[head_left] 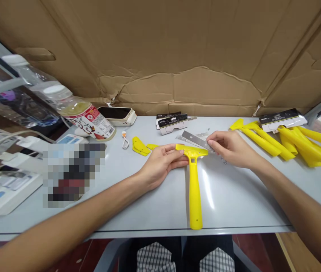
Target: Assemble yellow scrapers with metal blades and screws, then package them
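My left hand (163, 163) grips the head of a yellow scraper handle (195, 192) at its left end. The handle's shaft points toward the table's front edge. Just right of the head, my right hand (229, 147) pinches the right end of a flat metal blade (192, 138), held slanting behind the scraper head. More thin metal pieces lie beneath and behind that blade, partly covered. Small screws (225, 161) lie on the table below my right hand. Left of my left hand are flat yellow plastic plates (140, 146), one partly hidden by my fingers.
Several yellow handles (304, 145) lie at the right, with a black-and-white package (281, 120) on them. Similar blade packages (173, 124) stand at the back. A phone (117, 115), a leaning drink bottle (85, 117) and a power strip (10, 192) with cables occupy the left. Cardboard (177, 49) walls the back.
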{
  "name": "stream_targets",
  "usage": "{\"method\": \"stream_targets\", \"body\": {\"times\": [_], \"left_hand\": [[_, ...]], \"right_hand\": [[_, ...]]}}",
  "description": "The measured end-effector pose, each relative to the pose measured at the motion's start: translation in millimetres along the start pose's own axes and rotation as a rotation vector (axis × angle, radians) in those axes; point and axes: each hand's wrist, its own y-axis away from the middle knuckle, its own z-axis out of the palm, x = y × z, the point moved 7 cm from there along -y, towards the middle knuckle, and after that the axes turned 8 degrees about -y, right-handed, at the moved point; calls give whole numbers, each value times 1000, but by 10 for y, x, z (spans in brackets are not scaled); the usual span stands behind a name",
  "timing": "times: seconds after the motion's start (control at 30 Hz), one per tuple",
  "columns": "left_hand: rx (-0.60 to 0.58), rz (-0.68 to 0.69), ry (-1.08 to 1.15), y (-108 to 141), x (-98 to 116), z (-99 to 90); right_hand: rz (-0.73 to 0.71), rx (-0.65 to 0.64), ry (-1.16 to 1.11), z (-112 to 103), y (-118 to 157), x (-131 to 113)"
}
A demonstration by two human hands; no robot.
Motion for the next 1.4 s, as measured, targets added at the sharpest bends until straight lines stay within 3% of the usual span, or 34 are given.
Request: {"method": "stream_targets", "body": {"times": [0.57,1.4], "left_hand": [[-36,55,-25,14,3,14],[-49,69,-51,36,3,49]], "right_hand": [[-42,-55,37,123,47,-83],[-7,-50,21,71,29,-39]]}}
